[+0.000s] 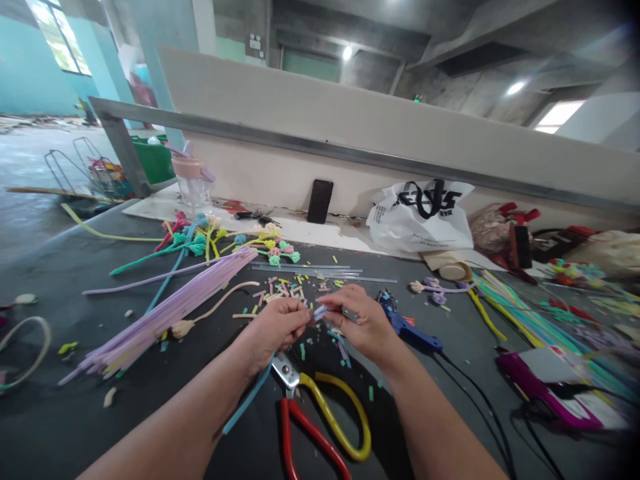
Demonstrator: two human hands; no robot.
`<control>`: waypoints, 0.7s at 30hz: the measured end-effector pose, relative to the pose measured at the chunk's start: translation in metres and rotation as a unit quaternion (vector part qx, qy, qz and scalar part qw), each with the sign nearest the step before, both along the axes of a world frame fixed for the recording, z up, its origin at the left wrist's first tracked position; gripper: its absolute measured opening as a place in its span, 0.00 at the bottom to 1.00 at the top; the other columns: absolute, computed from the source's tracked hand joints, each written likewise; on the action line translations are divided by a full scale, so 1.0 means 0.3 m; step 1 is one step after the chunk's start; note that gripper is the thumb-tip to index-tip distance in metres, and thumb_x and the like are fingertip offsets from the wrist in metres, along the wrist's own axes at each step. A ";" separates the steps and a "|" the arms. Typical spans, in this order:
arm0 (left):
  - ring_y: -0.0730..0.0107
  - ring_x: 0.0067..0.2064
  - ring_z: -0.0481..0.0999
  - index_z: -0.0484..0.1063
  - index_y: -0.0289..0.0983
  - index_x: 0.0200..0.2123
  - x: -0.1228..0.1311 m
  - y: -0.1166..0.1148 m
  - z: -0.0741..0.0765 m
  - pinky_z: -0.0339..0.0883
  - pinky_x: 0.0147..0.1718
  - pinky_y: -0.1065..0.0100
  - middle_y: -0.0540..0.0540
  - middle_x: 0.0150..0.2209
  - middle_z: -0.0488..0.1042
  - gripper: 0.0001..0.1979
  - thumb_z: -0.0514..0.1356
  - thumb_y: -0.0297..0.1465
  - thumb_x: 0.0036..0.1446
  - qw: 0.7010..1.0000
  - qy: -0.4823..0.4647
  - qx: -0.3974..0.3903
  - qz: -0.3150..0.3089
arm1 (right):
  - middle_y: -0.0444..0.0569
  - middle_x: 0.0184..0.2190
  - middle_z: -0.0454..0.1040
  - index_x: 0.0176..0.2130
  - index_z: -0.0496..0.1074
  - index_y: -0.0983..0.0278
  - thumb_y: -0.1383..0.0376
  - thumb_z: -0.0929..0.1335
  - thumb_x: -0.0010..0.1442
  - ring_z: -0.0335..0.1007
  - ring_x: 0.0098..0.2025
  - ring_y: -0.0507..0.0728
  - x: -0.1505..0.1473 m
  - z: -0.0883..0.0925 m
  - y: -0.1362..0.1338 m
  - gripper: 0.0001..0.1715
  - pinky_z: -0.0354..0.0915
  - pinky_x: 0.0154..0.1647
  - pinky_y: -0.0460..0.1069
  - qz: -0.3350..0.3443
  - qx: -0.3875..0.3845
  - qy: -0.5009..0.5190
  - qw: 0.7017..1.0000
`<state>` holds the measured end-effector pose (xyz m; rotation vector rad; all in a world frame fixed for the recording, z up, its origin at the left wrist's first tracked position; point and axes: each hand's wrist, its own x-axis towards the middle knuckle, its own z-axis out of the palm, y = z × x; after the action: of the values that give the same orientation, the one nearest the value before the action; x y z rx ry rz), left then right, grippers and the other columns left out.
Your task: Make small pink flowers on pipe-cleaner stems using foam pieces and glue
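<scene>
Left hand [281,321] and right hand [364,325] pinch a bluish piece [321,312] over the bench [145,383], seemingly positioning it; next move likely needs steadiness.

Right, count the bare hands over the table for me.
2: the left hand and the right hand, on either side of a small pale piece. No other shows.

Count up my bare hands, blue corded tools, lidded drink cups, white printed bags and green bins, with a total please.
Bare hands: 2, the left hand and right hand
Blue corded tool: 1
Lidded drink cup: 1
White printed bag: 1
Green bin: 1
Total: 6
</scene>
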<state>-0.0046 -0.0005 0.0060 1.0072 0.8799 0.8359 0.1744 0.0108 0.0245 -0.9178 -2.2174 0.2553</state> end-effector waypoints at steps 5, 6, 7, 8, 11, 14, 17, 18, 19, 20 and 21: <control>0.86 0.11 0.48 0.62 0.36 0.20 0.000 0.002 -0.003 0.36 0.10 0.78 0.57 0.13 0.59 0.15 0.61 0.39 0.47 1.000 0.001 -0.002 0.001 | 0.45 0.29 0.76 0.39 0.71 0.60 0.69 0.68 0.55 0.69 0.34 0.55 -0.001 0.003 -0.001 0.10 0.57 0.45 0.54 -0.005 -0.003 -0.015 1.000; 0.86 0.11 0.48 0.62 0.36 0.21 -0.001 0.002 -0.004 0.36 0.10 0.78 0.57 0.13 0.60 0.14 0.61 0.39 0.47 1.000 0.001 -0.001 0.000 | 0.46 0.30 0.76 0.40 0.71 0.60 0.69 0.68 0.55 0.70 0.35 0.55 -0.001 0.004 -0.001 0.10 0.57 0.45 0.54 -0.010 -0.006 -0.016 1.000; 0.86 0.11 0.48 0.63 0.36 0.21 -0.001 0.002 -0.004 0.36 0.11 0.78 0.57 0.13 0.60 0.14 0.60 0.39 0.47 1.000 0.000 -0.001 -0.001 | 0.46 0.31 0.76 0.39 0.71 0.60 0.68 0.69 0.55 0.70 0.36 0.56 -0.001 0.005 -0.001 0.10 0.57 0.44 0.53 -0.015 -0.011 -0.017 1.000; 0.86 0.11 0.48 0.63 0.36 0.21 -0.002 0.002 -0.004 0.36 0.11 0.78 0.57 0.13 0.60 0.14 0.60 0.40 0.47 1.000 0.000 0.000 -0.002 | 0.47 0.32 0.76 0.39 0.72 0.60 0.68 0.69 0.55 0.70 0.37 0.56 -0.001 0.006 0.000 0.09 0.58 0.44 0.53 -0.021 -0.017 -0.016 1.000; 0.86 0.11 0.48 0.64 0.36 0.22 -0.004 0.002 -0.003 0.36 0.11 0.77 0.57 0.14 0.60 0.14 0.60 0.40 0.48 1.000 0.000 0.001 -0.006 | 0.46 0.30 0.76 0.34 0.72 0.61 0.67 0.69 0.54 0.70 0.36 0.56 -0.001 0.009 0.001 0.04 0.58 0.41 0.52 -0.028 -0.037 -0.018 0.999; 0.86 0.11 0.48 0.64 0.36 0.22 -0.005 0.002 -0.004 0.36 0.11 0.78 0.57 0.14 0.60 0.14 0.60 0.40 0.48 1.000 0.002 -0.002 -0.008 | 0.45 0.28 0.76 0.30 0.72 0.62 0.67 0.69 0.54 0.69 0.33 0.55 -0.003 0.011 0.002 0.01 0.58 0.40 0.51 -0.027 -0.041 -0.027 0.998; 0.86 0.11 0.48 0.64 0.36 0.22 -0.006 0.002 -0.006 0.36 0.11 0.78 0.57 0.14 0.60 0.14 0.60 0.39 0.48 1.000 0.005 -0.006 -0.009 | 0.46 0.27 0.76 0.30 0.71 0.62 0.66 0.69 0.54 0.69 0.33 0.55 -0.004 0.010 0.003 0.01 0.57 0.41 0.52 -0.027 -0.034 -0.037 0.998; 0.86 0.11 0.49 0.64 0.35 0.22 -0.007 0.002 -0.007 0.36 0.11 0.78 0.57 0.14 0.61 0.14 0.60 0.39 0.48 1.000 0.006 -0.008 -0.010 | 0.46 0.28 0.76 0.30 0.71 0.62 0.66 0.69 0.54 0.69 0.33 0.55 -0.004 0.009 0.004 0.01 0.57 0.41 0.52 -0.027 -0.034 -0.039 0.998; 0.86 0.11 0.48 0.64 0.35 0.22 -0.007 0.002 -0.008 0.36 0.11 0.78 0.57 0.14 0.60 0.14 0.60 0.39 0.48 1.000 0.006 -0.009 -0.011 | 0.46 0.28 0.76 0.31 0.71 0.62 0.66 0.69 0.55 0.69 0.33 0.55 -0.004 0.007 0.004 0.01 0.57 0.41 0.52 -0.026 -0.035 -0.041 0.998; 0.86 0.11 0.48 0.64 0.35 0.22 -0.008 0.002 -0.008 0.36 0.11 0.78 0.57 0.14 0.60 0.13 0.60 0.39 0.48 1.000 0.007 -0.009 -0.012 | 0.46 0.28 0.76 0.32 0.71 0.61 0.66 0.69 0.55 0.69 0.34 0.55 -0.004 0.006 0.005 0.01 0.56 0.42 0.52 -0.025 -0.036 -0.043 0.998; 0.86 0.11 0.48 0.65 0.35 0.22 -0.008 0.003 -0.008 0.36 0.11 0.77 0.57 0.14 0.60 0.13 0.60 0.39 0.48 1.000 0.007 -0.009 -0.013 | 0.46 0.29 0.76 0.33 0.71 0.61 0.66 0.69 0.55 0.69 0.34 0.55 -0.004 0.005 0.005 0.02 0.56 0.43 0.52 -0.023 -0.035 -0.044 0.998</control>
<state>-0.0070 0.0002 0.0036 1.0063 0.8833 0.7993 0.1731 0.0124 0.0260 -1.0351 -2.2772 0.2780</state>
